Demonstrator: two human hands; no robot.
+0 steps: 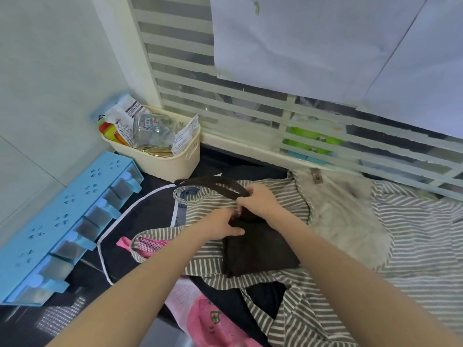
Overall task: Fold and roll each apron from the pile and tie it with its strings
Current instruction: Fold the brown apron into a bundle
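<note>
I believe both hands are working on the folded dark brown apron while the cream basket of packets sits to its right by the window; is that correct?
Not quite: in the head view the cream basket sits to the left of the folded dark brown apron, in the corner by the window. The rest holds: the left hand and right hand both work on that apron.

Two hands counted: left hand (223,225), right hand (260,201); one folded dark brown apron (258,249) with two brown strings (213,182); one striped grey-and-white apron (288,204) and one black apron with white piping (140,221) counted in pile, further striped cloth not separable; one pink mesh item (213,319); one cream basket (165,164); one blue rack (57,221), six clear compartments counted
</note>
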